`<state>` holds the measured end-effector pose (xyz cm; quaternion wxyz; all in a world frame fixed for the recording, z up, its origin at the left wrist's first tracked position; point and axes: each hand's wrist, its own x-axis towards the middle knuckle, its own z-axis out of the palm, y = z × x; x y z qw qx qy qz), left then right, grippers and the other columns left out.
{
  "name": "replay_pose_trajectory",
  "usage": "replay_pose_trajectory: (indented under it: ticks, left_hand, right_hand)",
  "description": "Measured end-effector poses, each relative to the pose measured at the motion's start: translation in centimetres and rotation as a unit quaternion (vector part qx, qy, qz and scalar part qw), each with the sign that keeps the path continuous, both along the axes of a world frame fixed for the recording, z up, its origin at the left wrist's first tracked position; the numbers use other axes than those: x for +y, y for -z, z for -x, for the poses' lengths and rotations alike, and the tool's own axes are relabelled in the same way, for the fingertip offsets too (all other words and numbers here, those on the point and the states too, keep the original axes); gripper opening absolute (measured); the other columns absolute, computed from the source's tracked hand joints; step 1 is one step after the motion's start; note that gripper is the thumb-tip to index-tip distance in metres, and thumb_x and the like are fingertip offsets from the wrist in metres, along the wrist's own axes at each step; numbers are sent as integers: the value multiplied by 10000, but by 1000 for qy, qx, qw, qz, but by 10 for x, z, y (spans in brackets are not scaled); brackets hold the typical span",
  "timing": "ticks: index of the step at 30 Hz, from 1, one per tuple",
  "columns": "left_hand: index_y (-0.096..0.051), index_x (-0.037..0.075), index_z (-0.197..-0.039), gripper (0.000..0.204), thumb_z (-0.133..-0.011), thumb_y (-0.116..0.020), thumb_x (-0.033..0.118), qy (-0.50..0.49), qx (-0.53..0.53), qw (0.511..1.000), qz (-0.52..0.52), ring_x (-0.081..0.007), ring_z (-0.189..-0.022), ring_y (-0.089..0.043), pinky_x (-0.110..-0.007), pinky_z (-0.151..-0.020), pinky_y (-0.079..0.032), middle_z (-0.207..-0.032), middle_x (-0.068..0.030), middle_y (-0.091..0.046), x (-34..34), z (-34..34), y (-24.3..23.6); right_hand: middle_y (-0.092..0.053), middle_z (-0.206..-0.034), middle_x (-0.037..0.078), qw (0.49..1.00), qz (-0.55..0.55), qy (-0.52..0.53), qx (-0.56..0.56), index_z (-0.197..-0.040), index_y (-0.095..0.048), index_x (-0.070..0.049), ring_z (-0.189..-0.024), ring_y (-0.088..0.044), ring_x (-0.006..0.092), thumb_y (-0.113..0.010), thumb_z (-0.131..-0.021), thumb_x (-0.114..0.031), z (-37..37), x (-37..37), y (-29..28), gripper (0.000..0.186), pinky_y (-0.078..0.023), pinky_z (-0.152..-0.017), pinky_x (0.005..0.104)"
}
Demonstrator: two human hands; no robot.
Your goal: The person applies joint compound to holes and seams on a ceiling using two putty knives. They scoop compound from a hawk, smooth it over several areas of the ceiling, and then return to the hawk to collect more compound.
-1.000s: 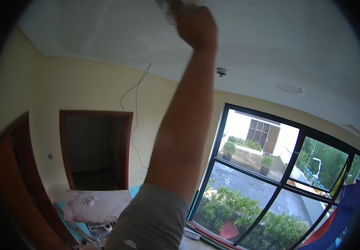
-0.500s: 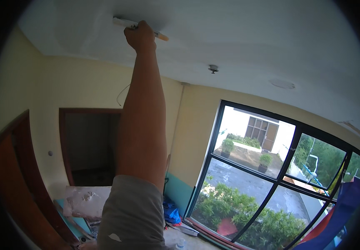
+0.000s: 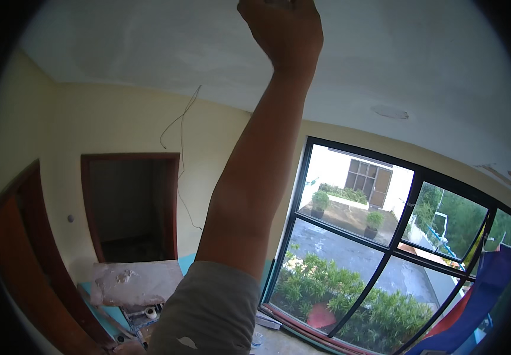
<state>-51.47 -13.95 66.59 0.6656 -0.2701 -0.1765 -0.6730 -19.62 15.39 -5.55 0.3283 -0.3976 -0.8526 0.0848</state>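
My right arm, in a grey sleeve, reaches up toward the white ceiling [image 3: 167,41]. At the top edge of the view my right hand [image 3: 285,29] is curled, its fingers partly cut off. A sliver of grey shows between them; the wide putty knife it gripped earlier is otherwise out of view. Below and to the left lies a whitish, smeared board [image 3: 143,284] with a lump of putty [image 3: 126,276] on it. A patch of skin at the lower edge, left of the sleeve, may be my left hand [image 3: 130,350]; its fingers cannot be made out.
Loose wires [image 3: 183,130] hang near a dark doorway [image 3: 131,207]. A brown wooden door [image 3: 25,254] stands at the left. Black-framed windows [image 3: 393,242] fill the right side, with blue and red cloth [image 3: 480,302] beside them. A round patch [image 3: 390,112] marks the ceiling.
My right hand has swung right and up to the view's top edge, taking the putty knife out of sight. The hanging wires and more of the board are now uncovered.
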Motion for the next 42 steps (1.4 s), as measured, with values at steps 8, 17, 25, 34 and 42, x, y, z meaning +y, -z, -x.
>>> replay_pose_trajectory:
  ticks: [8,17,25,34,42]
  left_hand:
    - [-458,-128,-1066,358,-861,-503,163,-110,-112,984,-82,-405,-817,-610,-469,-755,-471,-916,-279,-595,-63,115,10]
    - [-486,-82,-1162,476,-811,-575,226,-148,-91,984,-48,-387,-888,-628,-448,-811,-485,-1004,-234,-605,-39,106,-8]
    - [-559,-62,-1148,426,-856,-664,230,74,-106,957,261,-317,-1071,-564,-405,-943,-408,-1172,-191,-581,69,106,202]
    - [-498,-100,-1224,421,-847,-614,48,386,-262,597,653,-259,-1075,-576,-356,-959,-428,-1175,-160,-591,127,98,478]
    - [-609,-54,-1085,298,-790,-616,-14,404,-77,407,816,-243,-977,-609,-339,-864,-462,-1081,-136,-624,159,94,581]
  right_hand:
    - [-650,-1036,169,999,-9,39,29,-1214,-547,-74,-857,-636,346,-544,-892,-285,6,-20,14,385,-527,-698,398]
    - [-635,-1076,200,987,-143,68,-10,-1253,-524,-32,-940,-630,363,-642,-805,-262,24,-14,56,517,-521,-768,393]
    - [-621,-1172,93,956,196,9,218,-1276,-502,-45,-1071,-612,256,-542,-896,-185,35,-98,-29,407,-502,-900,360]
    - [-635,-1050,96,501,458,82,730,-1212,-558,20,-911,-635,198,-565,-942,-321,-11,-108,-4,435,-532,-834,347]
    - [-644,-1030,118,521,406,134,739,-1160,-549,44,-877,-666,202,-557,-948,-297,-92,-148,-66,402,-565,-759,336]
